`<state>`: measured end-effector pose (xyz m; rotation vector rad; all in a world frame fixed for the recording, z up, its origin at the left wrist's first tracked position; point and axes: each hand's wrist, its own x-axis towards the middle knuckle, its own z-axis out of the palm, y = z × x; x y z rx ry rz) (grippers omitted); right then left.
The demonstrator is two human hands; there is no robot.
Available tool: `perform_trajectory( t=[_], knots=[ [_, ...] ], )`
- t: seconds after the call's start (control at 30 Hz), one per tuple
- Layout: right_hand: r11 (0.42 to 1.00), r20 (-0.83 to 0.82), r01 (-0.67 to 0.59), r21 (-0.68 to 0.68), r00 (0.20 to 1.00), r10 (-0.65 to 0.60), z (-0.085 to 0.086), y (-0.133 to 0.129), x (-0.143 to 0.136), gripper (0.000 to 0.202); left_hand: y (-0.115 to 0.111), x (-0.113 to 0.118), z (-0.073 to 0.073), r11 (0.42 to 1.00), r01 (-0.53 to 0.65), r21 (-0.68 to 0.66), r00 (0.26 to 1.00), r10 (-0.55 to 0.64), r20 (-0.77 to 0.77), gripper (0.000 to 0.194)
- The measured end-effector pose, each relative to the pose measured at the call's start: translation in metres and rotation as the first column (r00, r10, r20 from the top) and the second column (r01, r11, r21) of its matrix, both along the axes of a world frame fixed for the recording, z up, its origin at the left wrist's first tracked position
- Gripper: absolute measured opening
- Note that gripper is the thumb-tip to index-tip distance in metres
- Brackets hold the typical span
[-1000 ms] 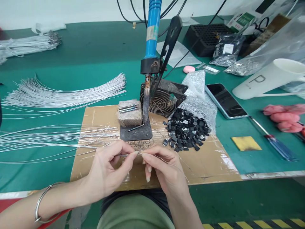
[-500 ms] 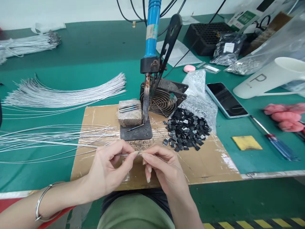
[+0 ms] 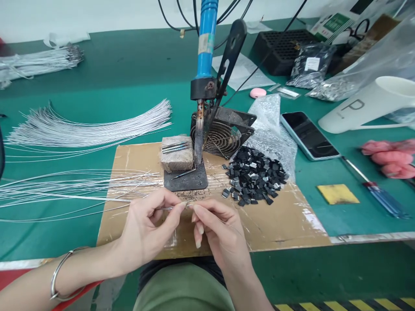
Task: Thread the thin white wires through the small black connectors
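Note:
My left hand [image 3: 155, 231] pinches a thin grey-white wire [image 3: 167, 208] between thumb and forefinger, above the front of the cardboard sheet [image 3: 285, 224]. Fingertip to fingertip with it, my right hand [image 3: 220, 229] is closed in a pinch on the same wire's end; the tiny detail there is hidden. Loose white wires [image 3: 74, 189] run in from the left towards my left hand. Just beyond my fingers stands a blue-handled soldering iron [image 3: 207, 43], its tip pointing down at a dark pad [image 3: 184, 181]. To the right lies a heap of small black connectors [image 3: 256, 172].
Behind the pad, a block [image 3: 177, 162] bears thin metal sticks, with a fan [image 3: 223, 138] beside it. A larger wire bundle [image 3: 94, 127] lies at left. Rightward are a phone [image 3: 309, 136], a white mug [image 3: 359, 108], a yellow sponge [image 3: 337, 194] and a screwdriver [image 3: 382, 196].
Both hands keep their pinch and have shifted very slightly to the left. My right hand's lower fingers have moved a little left too. Nothing else on the bench has moved.

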<state>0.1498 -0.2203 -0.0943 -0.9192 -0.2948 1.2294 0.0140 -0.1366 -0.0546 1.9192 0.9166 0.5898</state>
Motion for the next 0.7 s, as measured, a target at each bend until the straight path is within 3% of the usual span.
perform_trajectory(
  t=[0.33, 0.7],
  knots=[
    [0.996, -0.050, 0.084, 0.020, 0.995, -0.083, 0.002, 0.001, -0.010, 0.009, -0.003, -0.001, -0.001, 0.999, -0.021, 0.027, 0.999, 0.020, 0.040, 0.016],
    [0.983, -0.129, 0.180, -0.030, 0.975, -0.182, 0.005, 0.003, -0.028, 0.011, -0.005, 0.001, -0.001, 0.991, -0.030, -0.131, 0.989, 0.048, 0.137, 0.015]
  ],
)
